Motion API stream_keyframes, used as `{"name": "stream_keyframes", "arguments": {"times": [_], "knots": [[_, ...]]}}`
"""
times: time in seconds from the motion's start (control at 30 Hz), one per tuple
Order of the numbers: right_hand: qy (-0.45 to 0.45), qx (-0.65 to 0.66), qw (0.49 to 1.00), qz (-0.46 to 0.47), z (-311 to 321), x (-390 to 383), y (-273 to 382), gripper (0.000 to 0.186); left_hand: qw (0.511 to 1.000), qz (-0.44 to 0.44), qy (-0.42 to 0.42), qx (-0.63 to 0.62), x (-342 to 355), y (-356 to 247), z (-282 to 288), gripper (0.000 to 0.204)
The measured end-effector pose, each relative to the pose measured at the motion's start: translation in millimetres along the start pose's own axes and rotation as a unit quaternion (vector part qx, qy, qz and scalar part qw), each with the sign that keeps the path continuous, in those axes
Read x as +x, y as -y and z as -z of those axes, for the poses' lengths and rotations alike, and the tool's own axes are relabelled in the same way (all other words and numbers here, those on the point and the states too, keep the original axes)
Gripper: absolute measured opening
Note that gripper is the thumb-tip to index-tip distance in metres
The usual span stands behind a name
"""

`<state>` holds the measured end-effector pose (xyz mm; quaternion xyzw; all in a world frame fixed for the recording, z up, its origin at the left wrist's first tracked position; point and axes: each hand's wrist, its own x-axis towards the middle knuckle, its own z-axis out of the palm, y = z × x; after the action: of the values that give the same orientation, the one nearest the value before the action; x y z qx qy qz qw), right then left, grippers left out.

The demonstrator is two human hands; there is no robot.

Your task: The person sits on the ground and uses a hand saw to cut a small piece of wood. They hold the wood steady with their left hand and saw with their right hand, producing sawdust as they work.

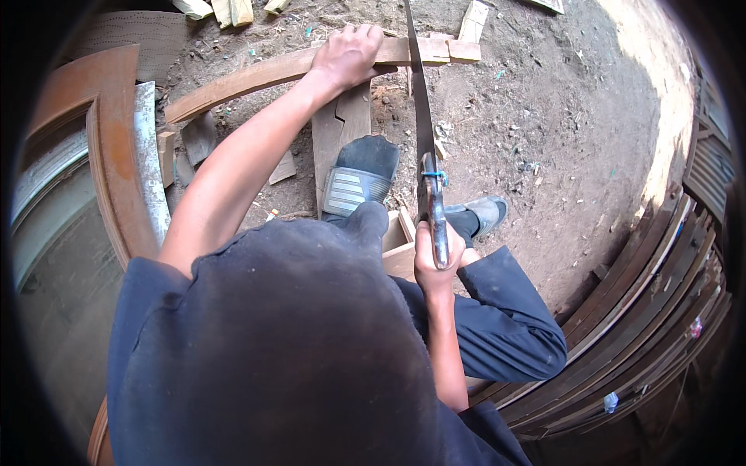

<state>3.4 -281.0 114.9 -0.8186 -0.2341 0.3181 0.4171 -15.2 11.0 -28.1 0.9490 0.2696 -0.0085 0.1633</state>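
Note:
My left hand [350, 56] grips a long wooden batten [264, 78] from above, its fingers curled over the far edge. The batten lies crosswise over a wooden board [342, 124] that runs away from me. In my right hand [437, 260] is the handle of a handsaw [422, 116], closed in my fingers. A blue tie is wound round the handle. The saw's long dark blade points away from me and crosses the batten right of my left hand. Beyond the blade, a line or cut shows near the batten's right end [464, 51].
My sandalled foot [361, 175] rests on the board. A brown wooden frame with glass [116, 155] stands at left. Long planks [637, 311] are stacked at right. Wood offcuts [233, 12] lie on the dirt ground [528, 132]. A small wooden box [399, 260] sits near my legs.

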Motion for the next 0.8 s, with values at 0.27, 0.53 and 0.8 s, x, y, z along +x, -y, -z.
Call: {"name": "stream_keyframes", "arguments": {"times": [0.27, 0.53, 0.8], "knots": [[0.000, 0.054, 0.999, 0.010, -24.6, 63.7, 4.8, 0.012, 1.000, 0.007, 0.005, 0.013, 0.5, 1.8, 3.8, 0.049], [0.013, -0.002, 0.999, 0.029, 2.2, 17.7, 5.3, 0.009, 0.999, -0.018, -0.033, 0.000, -1.9, 4.0, -5.1, 0.028], [0.005, 0.038, 0.999, 0.015, -22.4, 42.2, 5.4, 0.010, 0.998, -0.014, -0.057, 0.003, -0.7, 6.4, -10.5, 0.023]]}}
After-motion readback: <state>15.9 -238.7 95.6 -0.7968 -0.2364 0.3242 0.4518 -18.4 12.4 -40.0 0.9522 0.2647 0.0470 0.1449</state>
